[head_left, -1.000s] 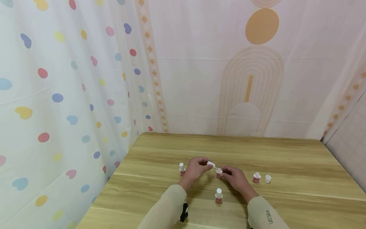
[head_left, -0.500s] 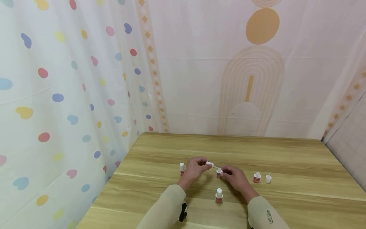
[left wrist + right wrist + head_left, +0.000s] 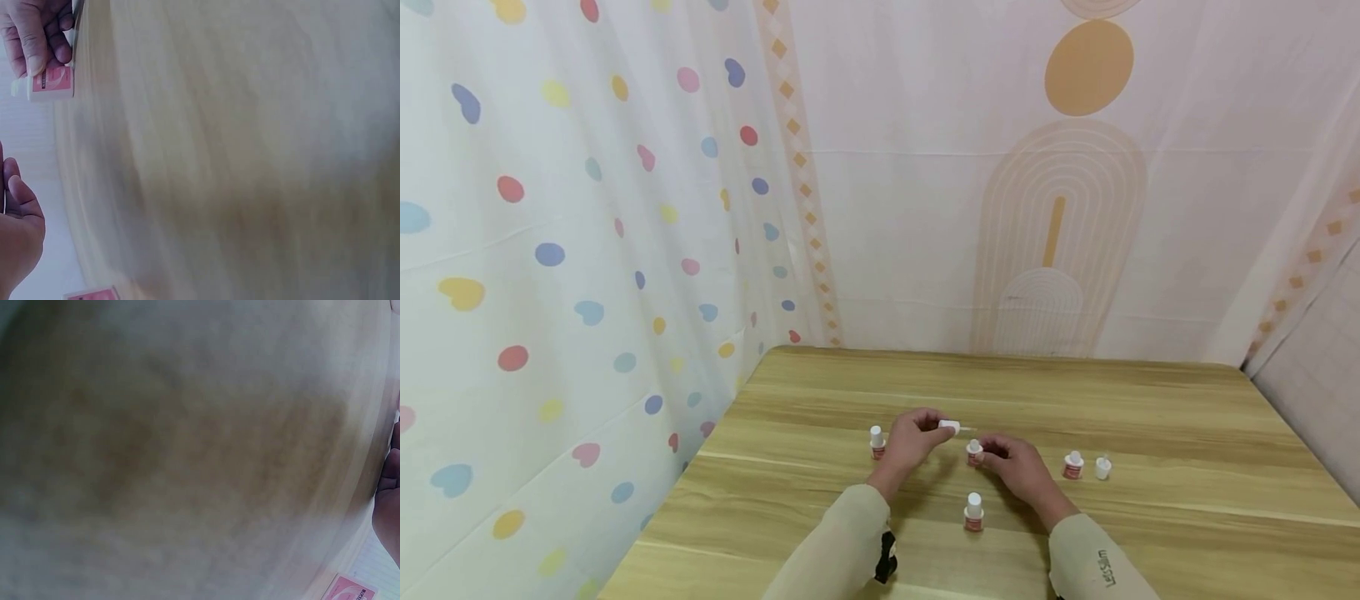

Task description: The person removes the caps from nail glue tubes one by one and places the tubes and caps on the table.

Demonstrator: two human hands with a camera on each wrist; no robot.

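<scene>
A: Hanging cloth lines the room: on the left a curtain (image 3: 568, 283) with coloured spots, and behind a wood-grain table (image 3: 820, 392) a paler cloth (image 3: 910, 208) with a printed arch. What is being handled?

B: An uncapped bottle (image 3: 973, 455), small, white and red-labelled, upright near the middle of the table. The right hand (image 3: 1013, 467) grips it from its right side, thumb and fingers bent in close.

A: And the other hand?

B: The left hand (image 3: 913, 440), to the left of that bottle, is also mostly closed. It pinches a white cap (image 3: 950, 427) whose thin applicator (image 3: 967, 429) points right, above the bottle and apart from it.

A: Which step does that suggest?

B: I judge that the cap is off and held clear. Putting it back would call for tipping the applicator downward over the narrow top while the right hand keeps the bottle steady.

A: What lies around it?

B: Nearer the person than the uncapped bottle stands a front bottle (image 3: 973, 514), capped. To its left, beside the left hand, is a left bottle (image 3: 877, 446), also capped. To its right, beyond the right hand, is a right bottle (image 3: 1073, 467), seemingly uncapped, just beside a loose cap (image 3: 1102, 469) with its applicator upward.
</scene>
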